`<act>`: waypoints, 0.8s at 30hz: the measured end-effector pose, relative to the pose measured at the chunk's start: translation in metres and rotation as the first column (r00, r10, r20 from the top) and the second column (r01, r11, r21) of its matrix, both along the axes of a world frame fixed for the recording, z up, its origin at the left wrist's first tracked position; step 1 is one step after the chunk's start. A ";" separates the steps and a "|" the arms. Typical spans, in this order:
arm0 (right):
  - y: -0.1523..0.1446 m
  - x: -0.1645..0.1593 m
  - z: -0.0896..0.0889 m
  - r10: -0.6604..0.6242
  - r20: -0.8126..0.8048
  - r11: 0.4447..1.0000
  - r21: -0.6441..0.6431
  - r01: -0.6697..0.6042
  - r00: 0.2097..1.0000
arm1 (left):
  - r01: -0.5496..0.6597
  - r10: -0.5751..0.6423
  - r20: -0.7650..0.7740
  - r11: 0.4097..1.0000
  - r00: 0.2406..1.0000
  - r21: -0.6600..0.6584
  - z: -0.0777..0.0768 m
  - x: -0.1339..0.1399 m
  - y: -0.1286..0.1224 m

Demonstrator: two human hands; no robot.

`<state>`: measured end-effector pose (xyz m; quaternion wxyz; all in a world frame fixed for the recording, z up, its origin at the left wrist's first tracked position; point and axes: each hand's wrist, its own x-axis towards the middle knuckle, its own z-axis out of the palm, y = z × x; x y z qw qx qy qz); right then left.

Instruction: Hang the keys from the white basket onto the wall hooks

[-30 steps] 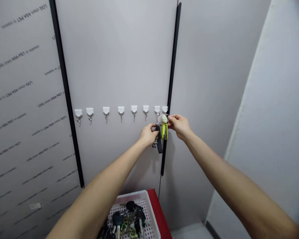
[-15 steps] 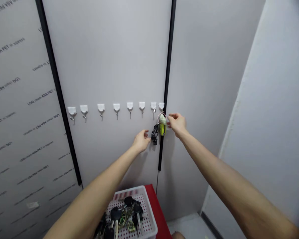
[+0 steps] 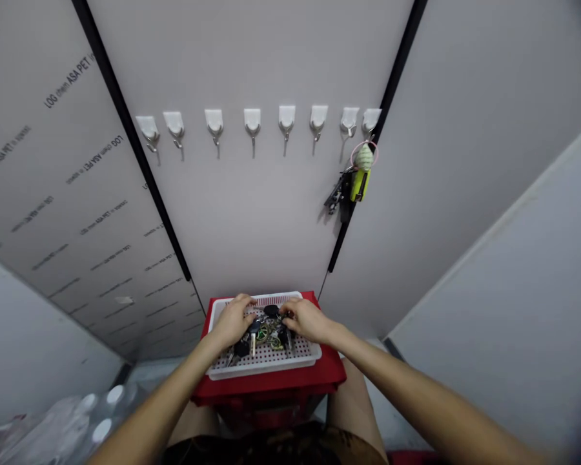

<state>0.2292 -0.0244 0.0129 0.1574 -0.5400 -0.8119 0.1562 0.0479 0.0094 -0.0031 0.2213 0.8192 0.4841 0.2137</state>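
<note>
Behind the red bench (image 3: 266,387) rises a plain grey panel (image 3: 252,226) flanked by black strips (image 3: 132,139). White-capped clear bottles (image 3: 101,429) sit left of the bench; a lettered panel (image 3: 68,187) rises behind its left side, and a pale wall (image 3: 527,310) stands to its right.

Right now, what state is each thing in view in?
White basket: upright, resting on the red stand
Keys: heaped in the basket
Left hand: bent over the keys, grip unclear
Right hand: bent over the keys, grip unclear
White hooks: fixed in a row
Yellow-green keychain: hanging at the rightmost hook
Bottles: capped
</note>
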 end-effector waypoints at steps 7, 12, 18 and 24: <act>0.010 -0.021 -0.006 0.007 0.153 0.999 0.037 -0.013 0.988 | 0.000 0.001 0.021 0.997 1.000 -0.071 -0.019 -0.006 -0.011; 0.008 -0.033 -0.011 0.047 0.199 0.998 0.035 -0.055 0.979 | 0.015 -0.013 0.042 0.999 0.999 -0.045 -0.021 -0.009 -0.013; 0.007 -0.042 -0.018 0.057 0.279 0.998 -0.005 -0.058 0.959 | 0.102 -0.103 -0.019 0.994 0.995 -0.040 -0.018 -0.009 -0.016; 0.014 -0.035 -0.012 0.049 0.120 0.999 0.018 -0.051 0.992 | 0.024 -0.015 0.157 0.998 0.988 -0.053 -0.010 -0.011 -0.009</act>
